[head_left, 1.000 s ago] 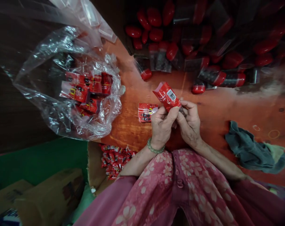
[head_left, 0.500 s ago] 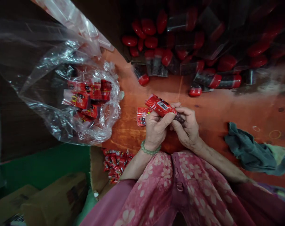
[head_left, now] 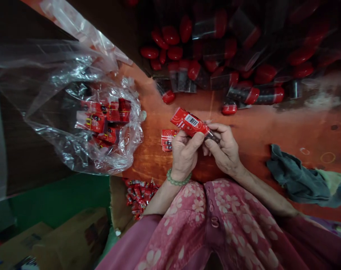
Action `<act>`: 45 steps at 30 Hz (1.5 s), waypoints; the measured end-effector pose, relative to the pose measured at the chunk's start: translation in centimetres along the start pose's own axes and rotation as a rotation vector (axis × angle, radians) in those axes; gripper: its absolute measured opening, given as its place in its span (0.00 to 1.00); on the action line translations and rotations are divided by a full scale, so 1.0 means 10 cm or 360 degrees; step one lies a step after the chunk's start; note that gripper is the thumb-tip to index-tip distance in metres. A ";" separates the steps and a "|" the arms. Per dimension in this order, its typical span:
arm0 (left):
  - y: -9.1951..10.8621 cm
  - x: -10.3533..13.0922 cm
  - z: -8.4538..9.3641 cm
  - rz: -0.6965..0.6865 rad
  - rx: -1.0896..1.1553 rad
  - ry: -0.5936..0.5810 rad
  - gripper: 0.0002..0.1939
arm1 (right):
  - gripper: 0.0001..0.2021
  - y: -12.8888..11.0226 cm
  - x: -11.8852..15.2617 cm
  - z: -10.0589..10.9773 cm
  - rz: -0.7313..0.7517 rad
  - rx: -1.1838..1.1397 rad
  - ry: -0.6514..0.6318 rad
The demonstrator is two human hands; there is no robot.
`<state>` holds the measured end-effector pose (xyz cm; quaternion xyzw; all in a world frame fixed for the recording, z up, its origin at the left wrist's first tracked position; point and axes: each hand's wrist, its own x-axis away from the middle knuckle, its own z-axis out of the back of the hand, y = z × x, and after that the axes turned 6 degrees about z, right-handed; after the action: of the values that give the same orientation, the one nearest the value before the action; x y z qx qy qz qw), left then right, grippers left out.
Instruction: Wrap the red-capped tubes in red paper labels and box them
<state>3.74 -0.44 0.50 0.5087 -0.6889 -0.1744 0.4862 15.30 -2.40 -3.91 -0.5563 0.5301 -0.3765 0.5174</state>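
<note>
Between my two hands is a red printed wrapper (head_left: 191, 120) with a white barcode, tilted with its flat end up to the left. A clear tube with dark contents (head_left: 212, 137) shows at its lower right end. My left hand (head_left: 185, 152) has its fingers closed round the wrapper, thumb on top. My right hand (head_left: 223, 148) pinches the tube's end between thumb and fingers. Just left of my left hand, flat red wrappers (head_left: 167, 139) lie on the table, partly covered by that hand.
A clear plastic bag (head_left: 103, 165) with red wrappers lies at the left. Many red-capped tubes (head_left: 245, 95) are heaped at the back. A dark cloth (head_left: 300, 180) and rubber bands lie at the right. Below left, a cardboard box (head_left: 116, 202) holds a pile of red-wrapped pieces (head_left: 139, 195).
Both hands keep their hold on the wrapper and tube. The right thumb has shifted slightly on the tube, and the barcode faces up more squarely. The whole view has shifted a little.
</note>
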 end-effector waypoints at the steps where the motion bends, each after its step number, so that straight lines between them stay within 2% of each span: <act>1: 0.00 -0.01 -0.01 0.0000 0.0009 0.0042 0.20 | 0.16 0.01 0.01 0.00 0.0021 0.0084 0.0008; 5: 0.01 -0.04 0.00 0.0002 -0.0011 0.0087 0.18 | 0.17 0.04 0.01 0.02 0.0198 0.0385 0.0019; 9: 0.03 -0.07 0.04 -0.0001 -0.0073 0.0065 0.16 | 0.18 0.02 -0.02 0.03 0.0285 0.0457 -0.0036; 11: 0.05 -0.06 0.04 0.0048 -0.0073 -0.0004 0.15 | 0.19 0.00 -0.03 0.04 0.0301 0.0446 -0.0041; 15: 0.11 -0.03 0.01 0.0091 -0.0097 -0.0126 0.16 | 0.18 -0.03 -0.05 0.08 0.0169 0.0208 -0.0121; 21: 0.13 0.02 -0.03 0.0064 -0.0111 -0.0073 0.16 | 0.18 -0.07 -0.07 0.09 0.0027 -0.0007 -0.0148; 30: 0.11 0.06 -0.04 0.0191 -0.0051 -0.0149 0.18 | 0.22 -0.05 -0.12 0.11 -0.0220 -0.0439 -0.0190; 33: 0.08 0.05 -0.04 0.0182 -0.0053 -0.0060 0.20 | 0.23 -0.02 -0.11 0.09 -0.0173 -0.0367 -0.0167; 38: 0.04 0.01 -0.02 0.0123 -0.0074 0.0146 0.22 | 0.27 -0.02 -0.07 0.09 -0.0054 0.0081 -0.0091; 42: 0.04 0.02 -0.02 0.0077 -0.0101 0.0082 0.22 | 0.26 -0.08 -0.06 0.13 0.0020 0.0180 -0.0120; 45: 0.06 0.05 -0.03 0.0078 -0.0143 0.0031 0.20 | 0.26 -0.10 -0.07 0.14 -0.0081 0.0030 -0.0166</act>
<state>3.72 -0.52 1.28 0.4710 -0.6878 -0.1881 0.5194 16.77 -1.57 -3.06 -0.5836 0.4846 -0.3650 0.5398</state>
